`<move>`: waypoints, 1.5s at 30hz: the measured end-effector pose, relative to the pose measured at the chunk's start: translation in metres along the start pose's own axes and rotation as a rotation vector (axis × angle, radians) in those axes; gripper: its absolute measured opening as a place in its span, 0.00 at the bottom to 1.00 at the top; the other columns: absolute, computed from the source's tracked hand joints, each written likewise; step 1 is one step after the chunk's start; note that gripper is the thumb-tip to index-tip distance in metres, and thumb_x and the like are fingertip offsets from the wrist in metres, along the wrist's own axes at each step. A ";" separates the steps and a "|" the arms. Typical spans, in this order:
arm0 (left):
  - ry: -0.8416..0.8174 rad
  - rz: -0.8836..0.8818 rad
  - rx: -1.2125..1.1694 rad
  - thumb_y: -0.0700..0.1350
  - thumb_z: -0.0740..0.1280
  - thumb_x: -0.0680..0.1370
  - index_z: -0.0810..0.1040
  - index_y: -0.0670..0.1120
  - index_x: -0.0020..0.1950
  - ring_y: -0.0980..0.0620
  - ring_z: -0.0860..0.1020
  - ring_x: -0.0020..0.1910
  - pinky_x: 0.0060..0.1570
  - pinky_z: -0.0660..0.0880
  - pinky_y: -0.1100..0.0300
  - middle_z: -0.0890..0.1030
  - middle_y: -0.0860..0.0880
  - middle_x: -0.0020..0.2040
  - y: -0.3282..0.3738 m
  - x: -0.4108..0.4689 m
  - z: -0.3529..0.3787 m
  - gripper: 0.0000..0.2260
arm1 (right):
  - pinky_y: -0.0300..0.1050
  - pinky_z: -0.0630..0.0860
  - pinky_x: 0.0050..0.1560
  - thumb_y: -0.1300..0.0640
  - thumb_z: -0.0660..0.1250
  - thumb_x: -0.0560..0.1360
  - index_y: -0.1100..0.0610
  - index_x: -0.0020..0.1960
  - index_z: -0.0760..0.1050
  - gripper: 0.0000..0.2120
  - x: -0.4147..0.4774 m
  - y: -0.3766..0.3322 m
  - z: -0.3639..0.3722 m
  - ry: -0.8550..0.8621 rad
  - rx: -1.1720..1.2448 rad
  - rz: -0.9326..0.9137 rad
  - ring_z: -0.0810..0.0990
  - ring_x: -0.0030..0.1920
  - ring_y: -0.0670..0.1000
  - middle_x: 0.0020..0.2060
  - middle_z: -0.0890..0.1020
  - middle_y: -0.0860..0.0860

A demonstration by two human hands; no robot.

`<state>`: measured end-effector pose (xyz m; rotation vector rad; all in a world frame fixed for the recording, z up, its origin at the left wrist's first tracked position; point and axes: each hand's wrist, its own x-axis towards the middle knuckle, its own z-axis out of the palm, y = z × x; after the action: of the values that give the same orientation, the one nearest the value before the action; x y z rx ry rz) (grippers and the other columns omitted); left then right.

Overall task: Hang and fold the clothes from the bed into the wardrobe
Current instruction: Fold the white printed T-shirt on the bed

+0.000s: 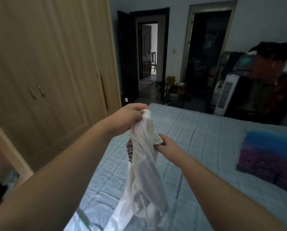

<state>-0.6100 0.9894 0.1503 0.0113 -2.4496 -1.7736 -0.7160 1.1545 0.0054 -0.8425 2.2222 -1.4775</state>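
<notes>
- A white garment (144, 172) with a dark printed motif is held up above the bed (197, 147); its lower folds hang bunched just over the light blue sheet.
- The left hand (127, 119) is clenched around the gathered top of the garment.
- An edge of the fabric, lower and to the right, is pinched by the right hand (167, 145).
- A blue and purple folded blanket (269, 155) is seen lying on the right side of the bed.
- The beige wardrobe (47, 64) is seen to the left with its doors closed.
- Two dark doorways (147, 52) are set in the far wall.
</notes>
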 end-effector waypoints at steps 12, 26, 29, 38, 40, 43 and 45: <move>-0.117 0.248 0.213 0.37 0.62 0.66 0.81 0.55 0.41 0.54 0.79 0.43 0.43 0.74 0.58 0.81 0.54 0.40 0.065 -0.046 -0.042 0.15 | 0.49 0.73 0.44 0.50 0.65 0.80 0.52 0.50 0.73 0.06 -0.116 -0.095 -0.070 0.625 -0.127 -0.007 0.77 0.44 0.51 0.43 0.79 0.51; 0.162 0.527 0.629 0.40 0.62 0.79 0.74 0.49 0.50 0.46 0.76 0.44 0.40 0.71 0.54 0.78 0.49 0.44 0.068 -0.038 -0.020 0.04 | 0.48 0.65 0.33 0.48 0.58 0.82 0.50 0.47 0.63 0.09 -0.242 -0.188 -0.122 0.672 -0.687 -0.039 0.67 0.32 0.50 0.34 0.73 0.53; 0.230 0.494 0.730 0.46 0.64 0.80 0.77 0.48 0.51 0.45 0.77 0.46 0.45 0.74 0.51 0.80 0.46 0.46 0.071 -0.025 -0.020 0.03 | 0.47 0.66 0.33 0.48 0.63 0.80 0.51 0.48 0.64 0.10 -0.253 -0.201 -0.133 0.702 -0.750 -0.042 0.68 0.33 0.50 0.35 0.74 0.51; 0.247 0.509 0.586 0.50 0.59 0.83 0.69 0.54 0.47 0.47 0.74 0.41 0.38 0.66 0.55 0.74 0.50 0.39 0.091 -0.014 0.010 0.06 | 0.50 0.75 0.52 0.61 0.59 0.78 0.59 0.55 0.75 0.09 -0.270 -0.214 -0.173 0.622 -0.790 0.247 0.79 0.53 0.57 0.51 0.80 0.57; 0.242 0.550 0.567 0.50 0.56 0.84 0.67 0.54 0.48 0.48 0.73 0.39 0.38 0.66 0.55 0.73 0.52 0.38 0.100 -0.016 0.015 0.06 | 0.51 0.75 0.55 0.61 0.61 0.79 0.60 0.57 0.76 0.09 -0.276 -0.216 -0.183 0.622 -0.716 0.276 0.79 0.54 0.58 0.53 0.81 0.59; 0.241 0.606 0.627 0.51 0.56 0.84 0.67 0.56 0.49 0.50 0.74 0.39 0.36 0.66 0.56 0.73 0.53 0.39 0.110 -0.017 0.015 0.05 | 0.51 0.75 0.51 0.58 0.60 0.80 0.59 0.56 0.75 0.08 -0.285 -0.216 -0.191 0.648 -0.642 0.254 0.78 0.50 0.57 0.52 0.80 0.60; 0.248 0.622 0.647 0.54 0.58 0.83 0.71 0.53 0.49 0.53 0.74 0.40 0.38 0.68 0.55 0.75 0.55 0.39 0.114 -0.017 0.010 0.07 | 0.52 0.76 0.50 0.54 0.59 0.82 0.57 0.55 0.74 0.08 -0.288 -0.213 -0.189 0.660 -0.599 0.223 0.78 0.46 0.55 0.48 0.80 0.58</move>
<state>-0.5871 1.0363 0.2539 -0.3960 -2.3596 -0.6642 -0.5430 1.4142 0.2647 -0.2226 3.2097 -1.0817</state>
